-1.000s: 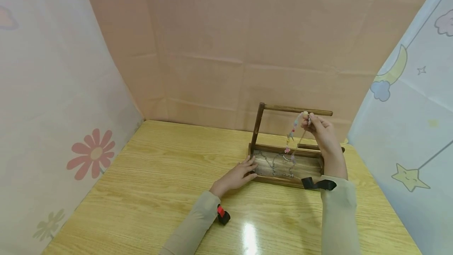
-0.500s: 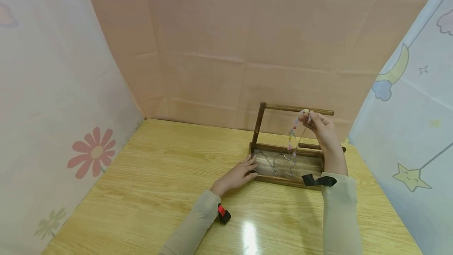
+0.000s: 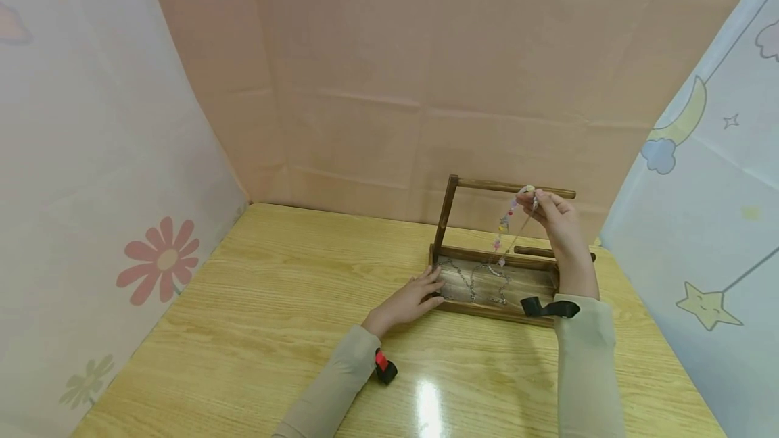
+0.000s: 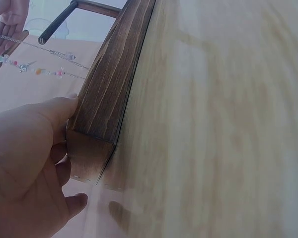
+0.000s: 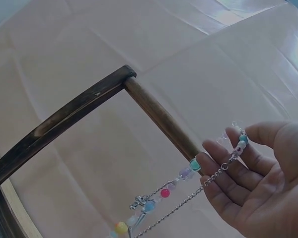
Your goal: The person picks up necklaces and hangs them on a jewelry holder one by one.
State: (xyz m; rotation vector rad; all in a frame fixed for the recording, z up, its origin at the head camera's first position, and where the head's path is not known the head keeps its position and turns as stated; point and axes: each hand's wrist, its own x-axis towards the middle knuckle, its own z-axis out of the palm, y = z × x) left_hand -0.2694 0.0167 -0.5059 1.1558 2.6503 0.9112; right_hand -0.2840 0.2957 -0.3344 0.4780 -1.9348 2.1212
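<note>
A dark wooden jewellery stand [image 3: 481,314] has a shallow tray base and an upright post bearing a horizontal bar [image 3: 487,184]. My left hand [image 3: 406,299] holds its front left corner, the thumb against the front wall [image 4: 107,79] and the fingers at the end. Close to the upper bar, my right hand [image 3: 562,228] pinches a beaded necklace [image 3: 502,225] between thumb and forefinger. Colourful beads [image 5: 165,193] run along one side of its loop and a silver chain [image 5: 181,202] along the other. The loop hangs above the tray.
More chains [image 3: 468,280] lie in the tray. A shorter lower bar [image 3: 529,251] runs behind it. The stand sits on a wood-grain table [image 3: 304,255], near a beige backdrop [image 3: 341,86]. Printed curtains hang at the left and right.
My right hand has risen slightly, lifting the necklace, whose lower end hangs a little higher over the tray. My left hand stays on the stand's corner.
</note>
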